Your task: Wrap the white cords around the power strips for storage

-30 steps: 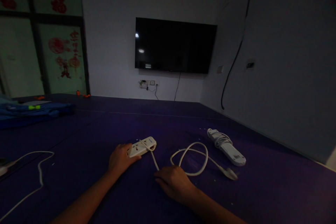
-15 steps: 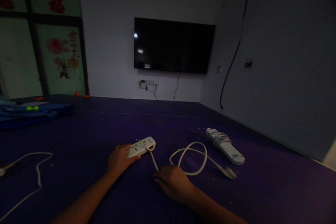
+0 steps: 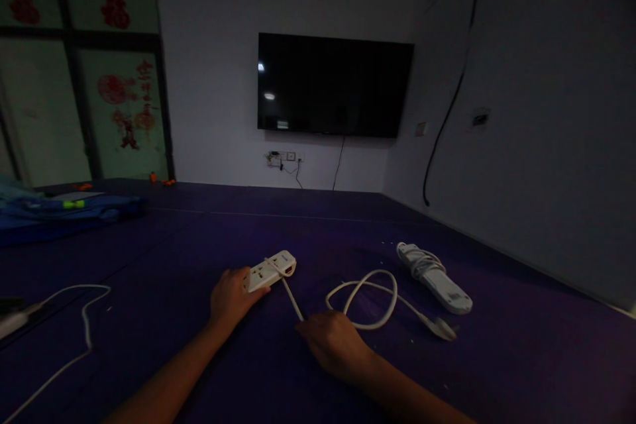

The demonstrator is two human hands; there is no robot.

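A white power strip (image 3: pixel 272 269) lies on the dark purple surface (image 3: pixel 318 238). My left hand (image 3: pixel 230 296) is closed round its near end. Its white cord (image 3: pixel 365 295) runs from the strip's far end back to my right hand (image 3: pixel 332 344), then loops to the right and ends in a plug (image 3: pixel 440 328). My right hand lies curled over the cord where it bends; its fingertips are hidden under the hand.
A second white power strip (image 3: pixel 437 278) with its cord wound round it lies to the right. Another white cord (image 3: pixel 74 318) trails at the far left. Blue cloth (image 3: pixel 59 212) sits at the back left. A television (image 3: pixel 332 86) hangs on the far wall.
The strip's far end has lifted slightly off the surface in my left hand. My right hand has stayed on the cord. The view shifted a little.
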